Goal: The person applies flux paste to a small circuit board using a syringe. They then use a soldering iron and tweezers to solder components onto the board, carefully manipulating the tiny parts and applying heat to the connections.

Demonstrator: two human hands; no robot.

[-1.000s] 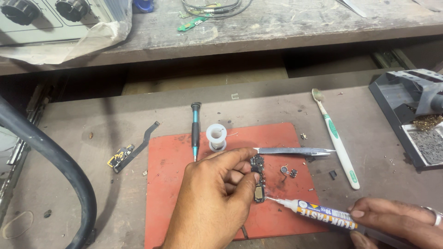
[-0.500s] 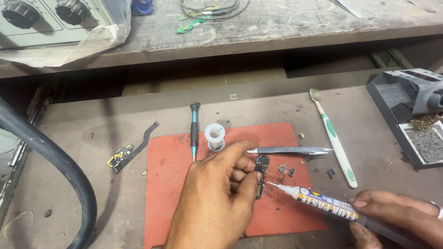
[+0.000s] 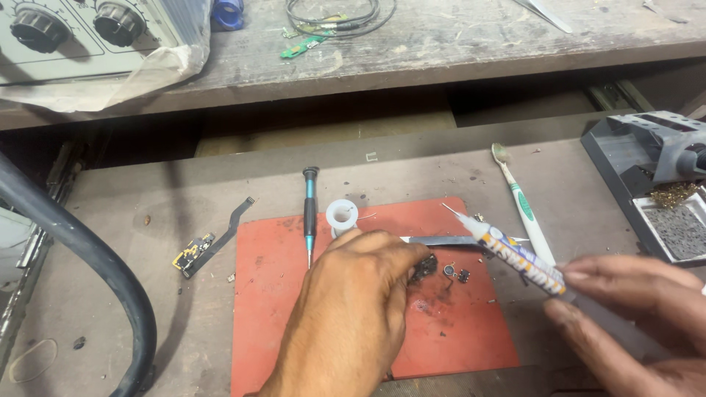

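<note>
The wooden workbench (image 3: pixel 147 309) carries a red mat (image 3: pixel 471 345) near its front edge. The left hand (image 3: pixel 346 316) rests on the mat's middle, fingers pinched on a small dark circuit part (image 3: pixel 425 269). The right hand (image 3: pixel 632 323), at the front right corner, grips a syringe-like tube (image 3: pixel 515 254), tip raised above the mat. A screwdriver (image 3: pixel 309 213) lies at the mat's back edge.

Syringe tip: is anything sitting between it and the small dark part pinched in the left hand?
Nothing visible. The syringe, held in the right hand, points up-left with its needle above the tweezers. The small dark part at the left hand fingertips lies exposed on the red mat.
</note>
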